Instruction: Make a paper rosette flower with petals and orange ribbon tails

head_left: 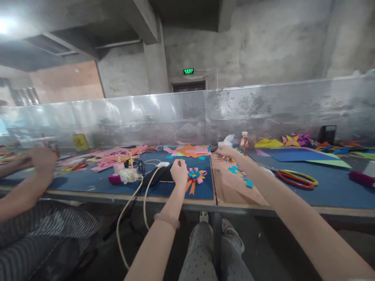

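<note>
My left hand (179, 171), wearing a bracelet on its wrist, is raised above the blue mat with its fingers curled closed. Whatever they may hold is too small to make out. Just right of it lies a paper flower (194, 175) with a blue centre, pink loops and orange ribbon tails. My right arm stretches far forward, and my right hand (226, 151) is over small colored paper pieces at the back of the brown board (231, 193). White tissue (227, 141) is close behind that hand. Its fingertips are too blurred to read.
Red-and-yellow-handled scissors (297, 179) lie to the right, below blue paper sheets (295, 154). A small bottle (244, 141) stands at the back. A glue gun (129, 175) and white cable (146, 203) are on the left. Another person's hands (42, 162) work at far left. A perforated metal panel (187, 117) runs behind.
</note>
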Available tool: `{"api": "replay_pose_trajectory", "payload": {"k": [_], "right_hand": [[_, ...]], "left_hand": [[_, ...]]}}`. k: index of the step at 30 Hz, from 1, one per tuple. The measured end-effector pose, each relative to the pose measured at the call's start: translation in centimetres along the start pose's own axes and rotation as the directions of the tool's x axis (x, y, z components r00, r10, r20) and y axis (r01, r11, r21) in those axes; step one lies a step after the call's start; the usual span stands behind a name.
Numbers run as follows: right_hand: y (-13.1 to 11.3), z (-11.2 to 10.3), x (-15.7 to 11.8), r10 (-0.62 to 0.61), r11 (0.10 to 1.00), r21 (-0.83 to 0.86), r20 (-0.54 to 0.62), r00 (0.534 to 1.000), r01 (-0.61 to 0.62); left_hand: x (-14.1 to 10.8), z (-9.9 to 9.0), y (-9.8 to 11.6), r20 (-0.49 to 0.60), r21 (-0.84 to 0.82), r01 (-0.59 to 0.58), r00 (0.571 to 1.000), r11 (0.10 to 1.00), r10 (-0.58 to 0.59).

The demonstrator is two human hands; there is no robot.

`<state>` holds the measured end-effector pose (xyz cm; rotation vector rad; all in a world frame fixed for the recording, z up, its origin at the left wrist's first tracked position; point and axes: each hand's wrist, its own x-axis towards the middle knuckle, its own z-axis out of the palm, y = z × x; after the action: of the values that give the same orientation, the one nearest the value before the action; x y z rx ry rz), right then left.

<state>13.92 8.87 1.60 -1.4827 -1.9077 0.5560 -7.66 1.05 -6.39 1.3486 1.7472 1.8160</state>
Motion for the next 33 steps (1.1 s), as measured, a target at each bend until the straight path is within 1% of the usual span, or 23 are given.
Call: {"api": "replay_pose_trajectory", "payload": {"k": [2, 4, 7, 10, 13, 16, 18, 23, 25, 27, 30, 32, 33], "right_hand": [[-0.5, 2.3, -0.4, -0.024, 1.0, 0.017, 0.143, 0.989, 0.021], [-0.8, 4.1, -0.9, -0.044, 0.999, 0.031, 0.244, 0.969, 0.037], [-0.8, 5.9, -1.4, -0.095, 0.995, 0.063, 0.333, 0.938, 0.078], [-0.4, 6.7, -1.8, -0.155, 0.987, 0.096, 0.401, 0.903, 0.127], [0.1, 6.8, -2.2, -0.191, 0.981, 0.121, 0.452, 0.871, 0.152], [0.4, 6.6, -2.5, -0.201, 0.978, 0.151, 0.48, 0.854, 0.145], [0.5, 6.3, -2.7, -0.213, 0.973, 0.183, 0.475, 0.854, 0.14], [0.2, 5.4, -2.9, -0.262, 0.948, 0.277, 0.392, 0.882, 0.158], [0.3, 5.1, -3.0, -0.261, 0.946, 0.286, 0.387, 0.884, 0.155], [0.5, 4.9, -3.2, -0.251, 0.95, 0.278, 0.42, 0.872, 0.14], [0.7, 4.9, -3.3, -0.241, 0.958, 0.259, 0.489, 0.838, 0.125], [0.6, 5.0, -3.4, -0.25, 0.956, 0.262, 0.504, 0.827, 0.13], [0.6, 5.0, -3.4, -0.258, 0.953, 0.271, 0.498, 0.828, 0.135]], "left_hand": [[0.0, -0.1, 0.0, -0.001, 0.016, 0.016, 1.0, 1.0, -0.016], [0.0, -0.1, 0.0, 0.011, 0.028, 0.022, 1.0, 0.999, -0.023], [0.0, 0.1, -0.1, 0.047, 0.042, 0.013, 0.999, 0.999, -0.015], [0.1, 0.3, -0.1, 0.077, 0.046, -0.002, 0.997, 0.999, -0.001], [0.2, 0.4, -0.2, 0.088, 0.039, -0.005, 0.996, 0.999, 0.002], [0.2, 0.4, -0.2, 0.09, 0.024, 0.004, 0.996, 1.0, -0.006], [0.3, 0.5, -0.2, 0.088, 0.014, 0.01, 0.996, 1.0, -0.012], [0.4, 0.6, -0.2, 0.073, 0.002, 0.032, 0.997, 0.999, -0.032], [0.5, 0.7, -0.3, 0.079, -0.005, 0.044, 0.996, 0.999, -0.043], [0.6, 0.8, -0.5, 0.089, -0.018, 0.056, 0.995, 0.998, -0.054], [0.8, 0.8, -0.8, 0.095, -0.047, 0.072, 0.993, 0.996, -0.068], [1.0, 0.8, -1.0, 0.107, -0.072, 0.074, 0.992, 0.995, -0.066], [1.0, 0.9, -1.1, 0.119, -0.087, 0.072, 0.991, 0.994, -0.061]]}}
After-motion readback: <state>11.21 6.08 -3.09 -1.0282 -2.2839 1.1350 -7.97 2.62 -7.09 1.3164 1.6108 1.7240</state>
